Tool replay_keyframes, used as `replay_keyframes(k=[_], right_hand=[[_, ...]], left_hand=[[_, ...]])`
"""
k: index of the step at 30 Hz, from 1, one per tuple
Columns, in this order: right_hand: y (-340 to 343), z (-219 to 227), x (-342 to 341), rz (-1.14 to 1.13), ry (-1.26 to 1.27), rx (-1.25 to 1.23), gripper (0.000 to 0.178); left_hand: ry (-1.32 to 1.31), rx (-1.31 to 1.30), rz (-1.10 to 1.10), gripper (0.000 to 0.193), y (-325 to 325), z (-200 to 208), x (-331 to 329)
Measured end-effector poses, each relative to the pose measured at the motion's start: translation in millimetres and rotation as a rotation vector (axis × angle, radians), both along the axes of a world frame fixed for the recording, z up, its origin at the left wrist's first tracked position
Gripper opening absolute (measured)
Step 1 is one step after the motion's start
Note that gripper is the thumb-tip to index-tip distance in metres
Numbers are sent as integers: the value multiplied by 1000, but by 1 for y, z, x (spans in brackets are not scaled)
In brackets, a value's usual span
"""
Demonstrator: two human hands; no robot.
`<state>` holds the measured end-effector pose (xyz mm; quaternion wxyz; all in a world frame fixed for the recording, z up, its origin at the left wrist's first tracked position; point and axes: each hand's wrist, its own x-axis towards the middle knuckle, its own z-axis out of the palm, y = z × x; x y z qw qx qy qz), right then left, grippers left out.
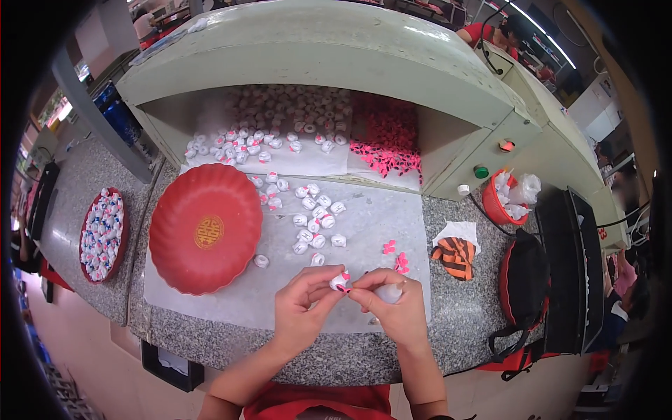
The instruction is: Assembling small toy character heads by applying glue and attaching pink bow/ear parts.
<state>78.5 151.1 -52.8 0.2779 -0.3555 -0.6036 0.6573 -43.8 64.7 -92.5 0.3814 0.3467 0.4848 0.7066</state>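
Observation:
My left hand (299, 308) pinches a small round white piece with pink and black parts (339, 281), likely a toy part, between thumb and fingertips. My right hand (406, 315) meets it from the other side, its thumb and forefinger closed at a small pink-and-black bit on the piece. A translucent white bottle (390, 292) is tucked in the same right hand. Just beyond the hands lie loose pink pieces (401, 263). Farther off, several similar white pieces (319, 213) are scattered on the pale sheet (378, 217).
A large red scalloped plate (182, 245) stands left, and a red tray of white-and-blue pieces (103, 241) beyond it. A grey-green booth (315, 52) holds many white pieces and a pink heap (385, 140). At right are a red basket (495, 210), an orange-black cloth (455, 257) and a black bag (523, 280).

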Motion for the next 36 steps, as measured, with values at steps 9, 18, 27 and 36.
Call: replay_keyframes(k=[9, 18, 27, 36], right_hand=[[-3, -7, 0, -106, -112, 261, 15], [-3, -13, -2, -27, -35, 278, 20], [-8, -15, -8, -62, -53, 362, 17], [-4, -19, -6, -81, -92, 543, 18]], left_hand=[[-84, -22, -80, 36, 0, 3, -6], [-40, 27, -37, 28, -1, 7, -1], [175, 1, 70, 22, -1, 3, 6], [-253, -132, -4, 21, 2, 6, -2]])
